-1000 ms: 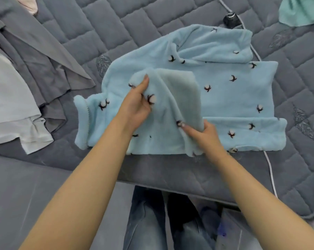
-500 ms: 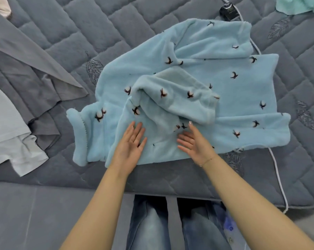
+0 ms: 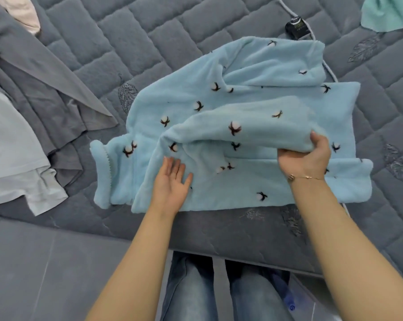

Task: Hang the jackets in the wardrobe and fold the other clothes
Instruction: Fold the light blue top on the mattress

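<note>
A light blue fleece garment (image 3: 253, 93) with small cotton-flower prints lies spread on the grey quilted bed (image 3: 163, 35). One sleeve is folded across its middle. My left hand (image 3: 171, 181) presses flat on the lower left part of the fleece, fingers straight. My right hand (image 3: 307, 156) grips the end of the folded sleeve at the right, thumb on top and fingers curled under the fabric.
Grey and white clothes (image 3: 17, 126) lie heaped at the left of the bed. A mint cloth (image 3: 388, 12) shows at the top right corner. A black adapter (image 3: 296, 28) with a white cable (image 3: 330, 70) runs under the fleece. My jeans-clad legs (image 3: 189, 293) stand at the bed's front edge.
My right hand went from resting flat near the middle to gripping the sleeve end and drawing it rightward. The left hand stayed flat on the fleece.
</note>
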A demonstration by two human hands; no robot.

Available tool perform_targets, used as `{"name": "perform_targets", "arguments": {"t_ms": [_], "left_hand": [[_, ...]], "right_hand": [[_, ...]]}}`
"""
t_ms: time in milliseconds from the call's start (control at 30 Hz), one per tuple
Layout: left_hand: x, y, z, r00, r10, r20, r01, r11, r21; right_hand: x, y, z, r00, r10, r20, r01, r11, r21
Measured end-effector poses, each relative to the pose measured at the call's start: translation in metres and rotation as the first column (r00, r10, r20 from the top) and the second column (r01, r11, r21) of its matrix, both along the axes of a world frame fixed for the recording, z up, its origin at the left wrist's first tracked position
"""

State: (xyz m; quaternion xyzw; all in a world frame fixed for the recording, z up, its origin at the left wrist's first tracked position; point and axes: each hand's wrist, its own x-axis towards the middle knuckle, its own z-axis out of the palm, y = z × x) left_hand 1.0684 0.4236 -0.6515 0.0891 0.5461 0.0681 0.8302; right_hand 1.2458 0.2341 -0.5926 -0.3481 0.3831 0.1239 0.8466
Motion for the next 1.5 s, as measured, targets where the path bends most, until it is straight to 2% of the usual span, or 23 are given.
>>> {"name": "perform_targets", "arguments": {"t_ms": [100, 167, 267, 367, 467, 533, 600, 700, 767, 833, 900, 1000, 1067, 1100, 1133, 1167, 1233, 1267, 1300, 1367, 1400, 1467, 1500], "left_hand": [[0.003, -0.015, 0.016, 0.987, 0.145, 0.072, -0.139, 0.987, -0.076], [0.004, -0.029, 0.024, 0.982, 0.161, 0.102, -0.152, 0.984, -0.097], [0.006, -0.052, 0.028, 0.992, 0.093, 0.081, -0.088, 0.994, -0.061], [0.009, -0.071, 0.025, 0.995, 0.041, -0.086, -0.044, 0.998, -0.036], [0.017, -0.078, 0.022, 0.955, 0.022, -0.296, -0.026, 1.000, -0.008], [0.023, -0.078, 0.022, 0.930, 0.010, -0.367, -0.006, 1.000, 0.013], [0.026, -0.076, 0.024, 0.936, 0.065, -0.346, -0.054, 0.998, 0.042], [0.020, -0.075, 0.030, 0.967, 0.198, -0.162, -0.181, 0.977, 0.115], [0.009, -0.083, 0.029, 0.971, 0.228, -0.067, -0.219, 0.968, 0.123], [-0.003, -0.096, 0.022, 0.979, 0.198, -0.052, -0.192, 0.976, 0.099], [-0.013, -0.109, 0.010, 0.987, 0.125, -0.104, -0.115, 0.988, 0.104], [-0.020, -0.118, -0.005, 0.974, 0.015, -0.228, 0.025, 0.984, 0.175], [-0.022, -0.117, -0.008, 0.929, -0.075, -0.361, 0.183, 0.944, 0.276], [-0.023, -0.116, -0.006, 0.870, -0.155, -0.467, 0.331, 0.887, 0.323], [-0.025, -0.116, -0.002, 0.773, -0.251, -0.582, 0.510, 0.792, 0.336], [-0.028, -0.118, 0.004, 0.636, -0.352, -0.687, 0.692, 0.654, 0.306], [-0.029, -0.129, 0.021, 0.282, -0.476, -0.833, 0.953, 0.242, 0.184], [-0.026, -0.138, 0.027, 0.150, -0.464, -0.873, 0.987, 0.014, 0.162], [-0.021, -0.150, 0.033, 0.107, -0.434, -0.895, 0.964, -0.175, 0.200], [-0.004, -0.174, 0.038, 0.198, -0.412, -0.890, 0.793, -0.466, 0.392], [0.007, -0.185, 0.033, 0.241, -0.402, -0.883, 0.666, -0.593, 0.452], [0.031, -0.193, 0.013, 0.273, -0.340, -0.900, 0.489, -0.757, 0.434], [0.041, -0.188, -0.001, 0.237, -0.283, -0.929, 0.481, -0.797, 0.366]], "right_hand": [[0.010, -0.069, 0.013, 0.999, 0.010, 0.032, -0.013, 0.996, 0.086], [0.011, -0.112, 0.006, 0.999, 0.035, -0.020, -0.034, 0.999, 0.012], [0.003, -0.155, -0.020, 0.970, 0.099, -0.221, -0.144, 0.969, -0.201], [-0.012, -0.179, -0.045, 0.919, 0.191, -0.344, -0.297, 0.911, -0.287], [-0.012, -0.182, -0.049, 0.920, 0.223, -0.324, -0.317, 0.907, -0.277], [-0.004, -0.180, -0.043, 0.942, 0.212, -0.261, -0.277, 0.928, -0.247], [0.006, -0.180, -0.033, 0.960, 0.199, -0.197, -0.236, 0.954, -0.187], [0.019, -0.188, -0.020, 0.981, 0.171, -0.092, -0.178, 0.981, -0.074], [0.022, -0.196, -0.019, 0.986, 0.148, -0.076, -0.152, 0.987, -0.060], [0.020, -0.205, -0.026, 0.982, 0.146, -0.118, -0.160, 0.979, -0.126], [0.013, -0.217, -0.041, 0.964, 0.173, -0.201, -0.224, 0.938, -0.265], [-0.003, -0.236, -0.066, 0.923, 0.205, -0.325, -0.345, 0.816, -0.463], [-0.010, -0.243, -0.071, 0.900, 0.254, -0.355, -0.419, 0.731, -0.539], [-0.012, -0.245, -0.070, 0.886, 0.288, -0.363, -0.458, 0.667, -0.588], [-0.015, -0.246, -0.067, 0.870, 0.325, -0.372, -0.494, 0.563, -0.663], [-0.019, -0.248, -0.063, 0.846, 0.371, -0.384, -0.518, 0.402, -0.755], [-0.031, -0.248, -0.055, 0.745, 0.537, -0.395, -0.449, -0.034, -0.893], [-0.036, -0.247, -0.052, 0.654, 0.651, -0.385, -0.331, -0.210, -0.920], [-0.040, -0.242, -0.050, 0.528, 0.758, -0.383, -0.216, -0.317, -0.924], [-0.042, -0.227, -0.051, 0.242, 0.881, -0.407, -0.086, -0.399, -0.913], [-0.042, -0.216, -0.055, 0.129, 0.899, -0.419, -0.040, -0.417, -0.908], [-0.038, -0.194, -0.071, 0.011, 0.877, -0.479, 0.079, -0.479, -0.874], [-0.034, -0.186, -0.081, -0.004, 0.846, -0.533, 0.133, -0.528, -0.839]]}}
